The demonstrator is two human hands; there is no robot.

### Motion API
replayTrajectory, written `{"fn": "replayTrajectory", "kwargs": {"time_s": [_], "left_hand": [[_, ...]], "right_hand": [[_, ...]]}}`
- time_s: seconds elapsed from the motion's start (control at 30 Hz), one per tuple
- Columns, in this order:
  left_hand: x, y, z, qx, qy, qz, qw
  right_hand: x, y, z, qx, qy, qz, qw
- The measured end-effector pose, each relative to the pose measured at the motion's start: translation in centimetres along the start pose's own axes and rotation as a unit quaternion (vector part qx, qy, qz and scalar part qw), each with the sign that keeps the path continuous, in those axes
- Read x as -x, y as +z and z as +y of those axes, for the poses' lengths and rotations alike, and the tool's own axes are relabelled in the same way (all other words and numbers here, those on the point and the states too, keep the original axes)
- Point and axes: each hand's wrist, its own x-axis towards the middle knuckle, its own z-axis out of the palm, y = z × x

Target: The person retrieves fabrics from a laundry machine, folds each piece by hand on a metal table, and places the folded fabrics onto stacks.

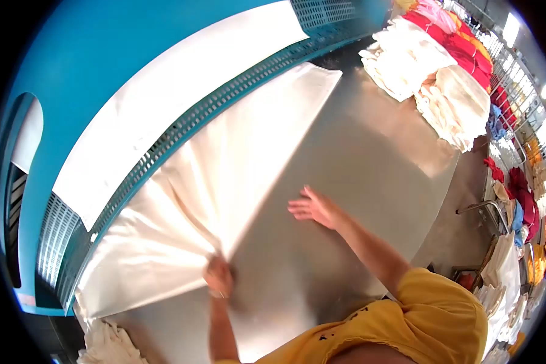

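My left hand (pixel 219 278) is closed on the near edge of a large white cloth (pixel 249 133), and creases fan out from the grip. The cloth lies spread over a smooth metal table (pixel 376 145), its far side reaching up to the teal machine. To the right, my right hand (pixel 315 208) is held over bare metal with its fingers spread. Nothing is in it, and it is apart from the cloth.
A teal machine (pixel 121 42) with perforated strips stands along the far left, another white cloth (pixel 182 73) lying on it. Folded white cloths (pixel 406 57) and red ones (pixel 467 54) are stacked at the table's far right. Metal racks with coloured fabric stand beyond.
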Motion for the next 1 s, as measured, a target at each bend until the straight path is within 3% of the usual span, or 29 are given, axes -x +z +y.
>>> {"fn": "replayTrajectory", "kwargs": {"time_s": [0.03, 0.07, 0.1, 0.13, 0.23, 0.27, 0.3, 0.37, 0.43, 0.5, 0.57, 0.67, 0.73, 0.77, 0.8, 0.83, 0.87, 0.9, 0.93, 0.97, 1.0], "left_hand": [[5.3, -1.1, 4.1, 0.004, 0.047, 0.083, 0.995], [8.9, -4.1, 6.6, 0.013, -0.012, 0.038, 0.999], [12.5, -6.6, 8.8, 0.020, -0.076, -0.003, 0.997], [17.6, -8.0, 8.5, 0.013, -0.161, 0.014, 0.987], [28.9, -12.2, 8.1, -0.067, -0.360, 0.066, 0.928], [31.0, -12.7, 8.6, -0.131, -0.365, 0.057, 0.920], [31.9, -13.6, 9.7, -0.194, -0.370, 0.038, 0.908], [28.9, -14.0, 14.5, -0.140, -0.494, -0.037, 0.857], [27.3, -11.0, 18.2, -0.059, -0.410, -0.008, 0.910], [21.8, -8.4, 23.8, -0.079, -0.265, -0.029, 0.961], [17.4, -2.8, 27.6, -0.004, -0.217, -0.022, 0.976], [8.8, 5.5, 35.1, 0.090, -0.037, 0.019, 0.995], [4.4, 10.7, 39.1, 0.177, 0.118, -0.047, 0.976], [2.0, 12.0, 41.8, 0.221, 0.126, -0.158, 0.954], [-0.4, 11.5, 43.8, 0.310, 0.108, -0.155, 0.932], [-3.0, 10.3, 45.1, 0.398, 0.090, -0.152, 0.901], [-5.8, 9.3, 44.5, 0.383, 0.065, -0.115, 0.914], [-8.8, 7.6, 43.3, 0.546, -0.047, -0.068, 0.834], [-10.9, 8.4, 38.9, 0.376, 0.025, 0.045, 0.925], [-13.0, 9.3, 34.6, 0.170, 0.045, 0.179, 0.968], [-13.4, 5.4, 30.8, 0.246, -0.153, 0.196, 0.937]], "right_hand": [[-1.6, -0.6, -0.5, -0.024, -0.040, -0.049, 0.998], [-3.2, -1.3, -0.8, -0.048, -0.076, -0.100, 0.991], [-5.1, -2.4, -0.7, -0.090, -0.121, -0.029, 0.988], [-6.8, -3.6, -0.5, -0.133, -0.213, 0.084, 0.964], [-3.6, -6.0, -2.5, -0.145, -0.192, 0.062, 0.969], [-2.5, -6.7, -2.1, -0.092, -0.181, 0.065, 0.977], [-1.3, -7.9, -1.5, -0.065, -0.156, 0.040, 0.985], [1.2, -12.4, -2.5, -0.016, -0.195, 0.049, 0.979], [4.3, -19.6, -7.7, 0.010, -0.227, 0.064, 0.972], [6.1, -32.9, -14.8, -0.003, -0.325, 0.078, 0.942], [10.4, -42.2, -24.3, 0.017, -0.429, 0.192, 0.882], [14.2, -48.0, -35.6, 0.144, -0.525, 0.376, 0.750], [11.8, -46.2, -37.5, 0.376, -0.542, 0.446, 0.605], [9.2, -43.8, -36.4, 0.495, -0.531, 0.435, 0.533], [6.6, -38.9, -33.6, 0.603, -0.507, 0.382, 0.482], [4.5, -32.3, -29.1, 0.681, -0.477, 0.283, 0.478], [3.5, -25.1, -23.4, 0.733, -0.434, 0.154, 0.501], [4.3, -17.9, -17.6, 0.752, -0.397, 0.000, 0.526], [6.5, -11.3, -12.7, 0.737, -0.401, -0.159, 0.520], [9.3, -6.1, -9.0, 0.710, -0.419, -0.267, 0.499], [12.0, -1.9, -6.4, 0.688, -0.440, -0.307, 0.489]]}}
